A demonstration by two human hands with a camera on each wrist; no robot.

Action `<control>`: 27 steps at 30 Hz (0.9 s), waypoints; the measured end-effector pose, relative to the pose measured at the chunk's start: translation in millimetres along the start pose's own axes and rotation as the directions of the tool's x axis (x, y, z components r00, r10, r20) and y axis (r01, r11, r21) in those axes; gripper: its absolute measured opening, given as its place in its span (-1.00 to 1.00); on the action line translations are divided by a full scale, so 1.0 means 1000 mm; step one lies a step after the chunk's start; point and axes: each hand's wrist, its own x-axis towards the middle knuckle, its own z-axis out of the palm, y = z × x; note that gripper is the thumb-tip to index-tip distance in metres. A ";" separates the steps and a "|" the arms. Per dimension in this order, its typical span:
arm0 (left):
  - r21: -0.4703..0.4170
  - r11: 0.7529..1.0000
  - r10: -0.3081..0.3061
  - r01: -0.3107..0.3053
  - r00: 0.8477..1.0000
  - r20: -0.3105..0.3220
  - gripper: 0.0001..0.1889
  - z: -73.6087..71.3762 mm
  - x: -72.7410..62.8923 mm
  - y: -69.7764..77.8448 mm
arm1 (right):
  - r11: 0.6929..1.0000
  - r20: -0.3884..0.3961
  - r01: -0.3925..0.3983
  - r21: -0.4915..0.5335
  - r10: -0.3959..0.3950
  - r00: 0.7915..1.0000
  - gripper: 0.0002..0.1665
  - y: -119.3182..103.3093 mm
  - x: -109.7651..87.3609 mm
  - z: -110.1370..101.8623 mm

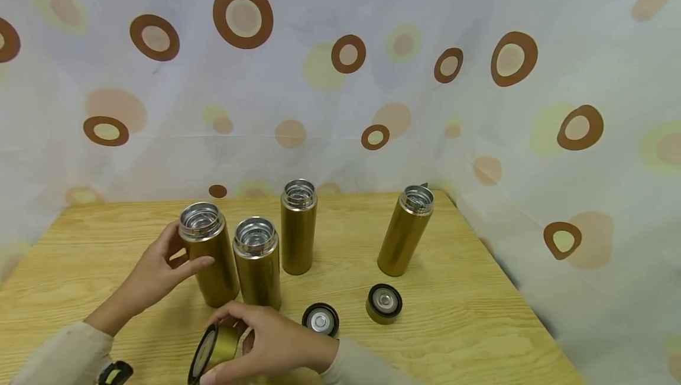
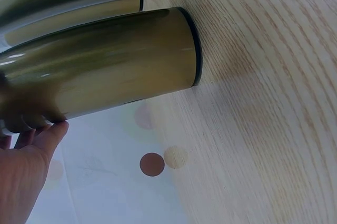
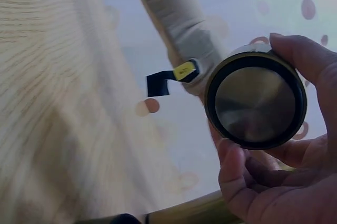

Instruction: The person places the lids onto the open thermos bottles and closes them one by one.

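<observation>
right hand (image 1: pixel 271 337), nearest the camera: thumb on one side, fingers on the other, pinching a gold lid (image 1: pixel 227 342) by its rim. held lid stands tipped on edge, dark-ringed face turned left, above the near part of the desk (image 1: pixel 468 320).

left hand (image 1: pixel 154 267): curled round the upper part of the leftmost flask (image 1: pixel 218 281), thumb across the front. flask gold, uncapped, approx. upright, steel mouth up.

key relation: leftmost flask's mouth lies up & beyond the held lid, on the far side of it from the wearer. flask's long axis vertical; lid's face roughly side-on to that mouth, i.e. not parallel w/ it — a turn of the wrist would be needed to square the two, judging by the angle. left hand is nearer the mouth; right hand has the lid.

other stock:
- second flask (image 1: pixel 259 283), uncapped, just beside the leftmost, to its right.
- third flask (image 1: pixel 298 237), behind, uncapped.
- fourth flask (image 1: pixel 403 237), well apart at right, uncapped.
- two loose lids (image 1: pixel 321 319) on the desk, right of the right hand, apart, silver inner discs up.

views compared: left wrist gives the black base bands, not seen from the head; whether the gripped base touches wood, can't tell. right wrist gives a brushed disc in a dark ring, square-on — same face as the head view's, can't tell. flask mouths: head view only.
</observation>
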 end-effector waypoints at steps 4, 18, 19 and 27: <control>0.014 1.000 -0.002 0.002 1.000 -0.002 -0.24 0.000 -0.001 0.001 | 0.996 -0.014 0.000 0.090 0.001 1.000 -0.45 -0.009 -0.009 -0.010; 0.003 1.000 -0.005 0.005 1.000 -0.012 -0.25 0.001 0.001 0.001 | 0.959 -0.092 0.042 0.281 -0.017 0.996 -0.38 -0.036 -0.025 -0.036; -0.002 1.000 -0.005 0.005 1.000 -0.013 -0.25 0.001 0.001 0.001 | 0.957 -0.095 0.058 0.285 -0.032 0.995 -0.38 -0.039 -0.026 -0.038; -0.027 1.000 0.004 -0.005 1.000 -0.024 -0.27 0.000 0.000 0.000 | 0.971 -0.161 0.218 0.093 -0.202 0.966 -0.31 -0.066 -0.024 -0.058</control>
